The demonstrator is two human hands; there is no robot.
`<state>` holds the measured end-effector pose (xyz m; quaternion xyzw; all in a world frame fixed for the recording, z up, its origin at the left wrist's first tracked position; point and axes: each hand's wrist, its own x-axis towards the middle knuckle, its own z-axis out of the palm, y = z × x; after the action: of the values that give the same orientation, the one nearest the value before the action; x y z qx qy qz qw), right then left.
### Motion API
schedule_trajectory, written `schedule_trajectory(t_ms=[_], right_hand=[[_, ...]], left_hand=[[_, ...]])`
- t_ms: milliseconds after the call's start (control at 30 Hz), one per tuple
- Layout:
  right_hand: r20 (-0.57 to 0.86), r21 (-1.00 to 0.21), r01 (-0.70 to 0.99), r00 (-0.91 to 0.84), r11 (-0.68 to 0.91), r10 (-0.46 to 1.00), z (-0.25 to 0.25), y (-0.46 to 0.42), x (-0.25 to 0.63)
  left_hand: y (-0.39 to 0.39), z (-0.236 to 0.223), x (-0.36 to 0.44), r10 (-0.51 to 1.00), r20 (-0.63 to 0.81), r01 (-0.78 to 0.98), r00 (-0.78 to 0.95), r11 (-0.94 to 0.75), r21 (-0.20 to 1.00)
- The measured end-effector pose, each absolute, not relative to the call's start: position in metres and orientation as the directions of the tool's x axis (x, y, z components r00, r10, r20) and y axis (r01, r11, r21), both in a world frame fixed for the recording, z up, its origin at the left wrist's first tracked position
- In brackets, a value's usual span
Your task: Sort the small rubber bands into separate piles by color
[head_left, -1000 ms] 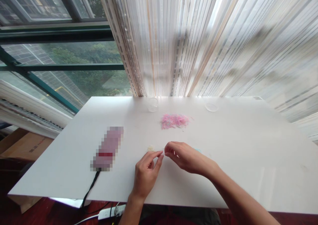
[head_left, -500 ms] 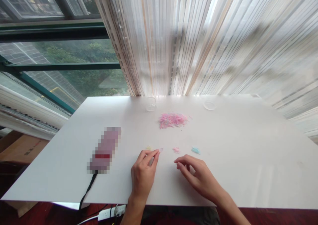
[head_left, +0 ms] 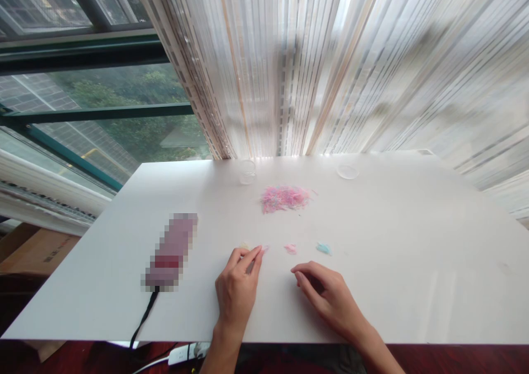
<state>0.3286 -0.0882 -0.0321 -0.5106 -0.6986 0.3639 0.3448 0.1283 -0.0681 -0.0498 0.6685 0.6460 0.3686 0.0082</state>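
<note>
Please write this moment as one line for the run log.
left hand: fingertips together at pale bits, hold unclear; right hand: curled near small pink pile, nothing visibly held; blue pile: untouched

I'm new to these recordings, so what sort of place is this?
Probably a room in a home, though I can't be sure: a white table stands by a window and a striped sheer curtain.

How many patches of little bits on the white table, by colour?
Mixed, mostly pink, large patch: 1
Pink, small patch: 1
Blue, small patch: 1
Yellowish patch, partly hidden by the left hand: 1
Pale purplish patch by the fingertips, too small to tell if one bit or several: 1
Total: 5
</note>
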Motion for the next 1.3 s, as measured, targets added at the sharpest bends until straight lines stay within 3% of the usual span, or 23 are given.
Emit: schedule_trajectory(t_ms=[433,733,1000,1167,1300], right_hand=[[0.127,-0.860,0.460,-0.223,0.219,0.966,-0.032,-0.088,0.329],[0.127,-0.869,0.446,-0.213,0.212,0.969,-0.034,-0.088,0.330],[0.114,-0.881,0.432,-0.204,0.194,0.972,-0.031,-0.089,0.331],[0.147,-0.840,0.459,-0.320,0.289,0.936,-0.016,-0.079,0.342],[0.181,-0.801,0.516,-0.275,0.304,0.944,0.003,-0.045,0.367]], left_hand=[[-0.070,-0.048,0.130,0.872,0.486,0.891,-0.056,-0.176,0.419],[-0.070,-0.050,0.129,0.881,0.469,0.881,-0.055,-0.178,0.437],[-0.070,-0.049,0.126,0.894,0.440,0.837,-0.079,-0.181,0.517],[-0.070,-0.049,0.122,0.900,0.419,0.772,-0.119,-0.181,0.609],[-0.070,-0.046,0.120,0.907,0.409,0.703,-0.102,-0.225,0.675]])
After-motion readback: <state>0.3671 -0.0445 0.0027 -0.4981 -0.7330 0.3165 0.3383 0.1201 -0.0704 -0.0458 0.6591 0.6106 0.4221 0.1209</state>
